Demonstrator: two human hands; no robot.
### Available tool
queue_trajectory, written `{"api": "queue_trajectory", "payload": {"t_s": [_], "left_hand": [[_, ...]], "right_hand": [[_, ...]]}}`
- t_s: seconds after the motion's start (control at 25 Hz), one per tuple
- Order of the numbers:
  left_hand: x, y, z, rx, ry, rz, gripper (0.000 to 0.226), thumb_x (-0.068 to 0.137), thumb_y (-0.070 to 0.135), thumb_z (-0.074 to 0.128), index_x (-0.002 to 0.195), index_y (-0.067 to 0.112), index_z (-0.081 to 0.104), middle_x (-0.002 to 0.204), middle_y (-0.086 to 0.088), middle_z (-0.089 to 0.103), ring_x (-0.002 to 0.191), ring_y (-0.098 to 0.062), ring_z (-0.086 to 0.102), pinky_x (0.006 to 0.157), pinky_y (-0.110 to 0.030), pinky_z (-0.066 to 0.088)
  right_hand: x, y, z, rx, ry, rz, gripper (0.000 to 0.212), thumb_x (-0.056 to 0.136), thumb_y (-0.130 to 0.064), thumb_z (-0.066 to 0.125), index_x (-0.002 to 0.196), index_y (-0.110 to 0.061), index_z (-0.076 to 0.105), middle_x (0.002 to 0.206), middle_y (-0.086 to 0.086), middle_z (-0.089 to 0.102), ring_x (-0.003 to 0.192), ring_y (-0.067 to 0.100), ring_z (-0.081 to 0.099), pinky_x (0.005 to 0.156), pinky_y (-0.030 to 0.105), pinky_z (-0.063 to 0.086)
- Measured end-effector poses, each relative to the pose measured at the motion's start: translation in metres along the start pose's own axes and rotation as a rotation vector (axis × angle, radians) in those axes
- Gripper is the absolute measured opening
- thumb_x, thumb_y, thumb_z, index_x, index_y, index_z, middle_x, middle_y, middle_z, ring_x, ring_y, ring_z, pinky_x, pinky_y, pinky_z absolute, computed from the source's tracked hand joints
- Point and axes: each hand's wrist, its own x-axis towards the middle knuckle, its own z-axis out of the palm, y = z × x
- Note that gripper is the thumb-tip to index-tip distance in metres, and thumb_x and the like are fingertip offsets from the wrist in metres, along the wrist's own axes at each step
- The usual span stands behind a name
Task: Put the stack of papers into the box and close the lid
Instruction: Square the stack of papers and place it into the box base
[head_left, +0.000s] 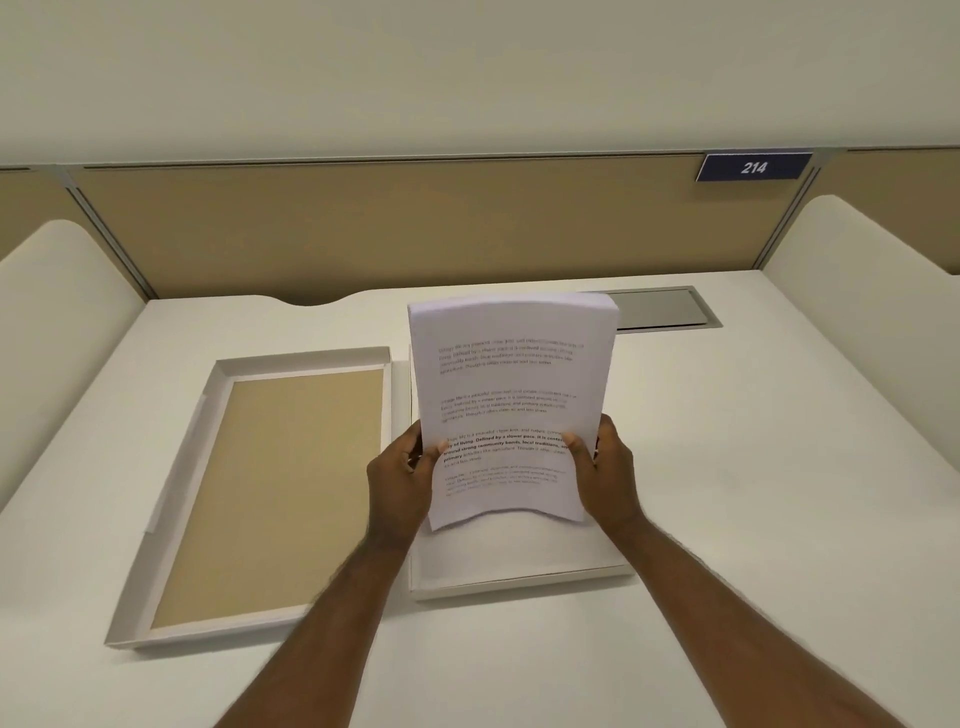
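I hold a thick stack of printed white papers (511, 400) upright and tilted toward me, above the middle of the desk. My left hand (402, 480) grips its lower left edge and my right hand (605, 475) grips its lower right edge, thumbs on the front page. Beneath the stack lies a shallow white box tray (519, 579), mostly hidden by the papers and my hands. To its left lies a second shallow tray with a white rim (171, 499) and a tan inner face, its open side up. I cannot tell which of the two is the lid.
The white desk (753, 493) is walled by a tan partition (415, 223) at the back and white side panels. A grey cable hatch (662, 307) sits behind the papers. A blue sign reading 214 (753, 167) hangs on the partition.
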Motion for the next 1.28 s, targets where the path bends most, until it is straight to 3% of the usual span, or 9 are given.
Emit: {"api": "queue_trajectory", "payload": {"t_s": [0.12, 0.24, 0.32, 0.44, 0.64, 0.88, 1.04, 1.16, 1.28], "left_hand": [[0.021, 0.002, 0.001, 0.117, -0.029, -0.104, 0.023, 0.091, 0.022, 0.065, 0.112, 0.017, 0.072, 0.094, 0.012, 0.074, 0.075, 0.008, 0.065, 0.065, -0.004, 0.046], [0.038, -0.001, 0.013, 0.230, -0.071, -0.307, 0.021, 0.089, 0.023, 0.066, 0.085, 0.003, 0.068, 0.080, -0.006, 0.068, 0.072, -0.019, 0.059, 0.065, -0.026, 0.045], [0.045, -0.003, 0.023, 0.282, -0.110, -0.427, 0.025, 0.090, 0.023, 0.066, 0.078, 0.001, 0.063, 0.082, -0.013, 0.067, 0.079, -0.028, 0.060, 0.067, -0.031, 0.044], [0.052, -0.010, 0.038, 0.337, -0.151, -0.536, 0.025, 0.091, 0.022, 0.065, 0.086, -0.002, 0.067, 0.095, -0.016, 0.071, 0.095, -0.033, 0.066, 0.070, -0.028, 0.044], [0.057, -0.019, 0.052, 0.440, -0.168, -0.603, 0.032, 0.092, 0.022, 0.063, 0.106, -0.006, 0.067, 0.112, -0.019, 0.070, 0.104, -0.034, 0.066, 0.084, -0.033, 0.053], [0.054, -0.014, 0.063, 0.625, -0.178, -0.601, 0.034, 0.094, 0.017, 0.058, 0.118, -0.007, 0.059, 0.124, -0.021, 0.065, 0.115, -0.036, 0.062, 0.091, -0.036, 0.050], [0.050, -0.012, 0.069, 0.651, -0.206, -0.603, 0.030, 0.091, 0.002, 0.052, 0.119, -0.008, 0.055, 0.125, -0.024, 0.062, 0.115, -0.038, 0.062, 0.091, -0.037, 0.052], [0.047, -0.012, 0.073, 0.655, -0.241, -0.590, 0.035, 0.091, 0.001, 0.048, 0.124, -0.010, 0.046, 0.129, -0.025, 0.055, 0.118, -0.036, 0.057, 0.096, -0.035, 0.048], [0.043, -0.009, 0.077, 0.601, -0.238, -0.604, 0.054, 0.090, 0.001, 0.051, 0.139, -0.012, 0.031, 0.140, -0.026, 0.045, 0.126, -0.037, 0.051, 0.103, -0.038, 0.046]], "right_hand": [[0.023, -0.002, 0.000, -0.135, -0.042, 0.059, 0.030, 0.095, -0.027, 0.056, 0.118, -0.008, 0.056, 0.115, 0.008, 0.069, 0.101, 0.028, 0.066, 0.084, 0.044, 0.055], [0.046, 0.001, 0.006, -0.292, -0.151, 0.197, 0.033, 0.094, -0.034, 0.055, 0.117, -0.011, 0.058, 0.117, 0.009, 0.068, 0.105, 0.031, 0.063, 0.086, 0.041, 0.052], [0.057, 0.005, 0.013, -0.379, -0.217, 0.298, 0.035, 0.093, -0.035, 0.055, 0.116, -0.009, 0.058, 0.118, 0.012, 0.067, 0.107, 0.033, 0.061, 0.086, 0.040, 0.050], [0.069, 0.014, 0.021, -0.438, -0.276, 0.394, 0.038, 0.092, -0.034, 0.056, 0.116, -0.005, 0.057, 0.121, 0.015, 0.064, 0.111, 0.035, 0.060, 0.091, 0.042, 0.050], [0.074, 0.028, 0.032, -0.471, -0.310, 0.485, 0.038, 0.091, -0.030, 0.058, 0.115, 0.001, 0.058, 0.122, 0.020, 0.063, 0.111, 0.037, 0.060, 0.089, 0.038, 0.049], [0.072, 0.028, 0.035, -0.538, -0.317, 0.456, 0.037, 0.093, -0.024, 0.055, 0.114, 0.006, 0.057, 0.121, 0.022, 0.063, 0.113, 0.038, 0.059, 0.091, 0.037, 0.048], [0.064, 0.026, 0.038, -0.517, -0.288, 0.458, 0.037, 0.087, -0.024, 0.064, 0.111, 0.004, 0.057, 0.116, 0.021, 0.064, 0.107, 0.036, 0.063, 0.079, 0.031, 0.049], [0.057, 0.023, 0.041, -0.479, -0.262, 0.448, 0.048, 0.081, -0.029, 0.071, 0.112, 0.003, 0.054, 0.116, 0.019, 0.062, 0.106, 0.033, 0.062, 0.075, 0.030, 0.047], [0.055, 0.021, 0.045, -0.449, -0.249, 0.474, 0.069, 0.078, -0.034, 0.075, 0.124, 0.006, 0.042, 0.124, 0.020, 0.058, 0.113, 0.034, 0.059, 0.082, 0.032, 0.049]]}}
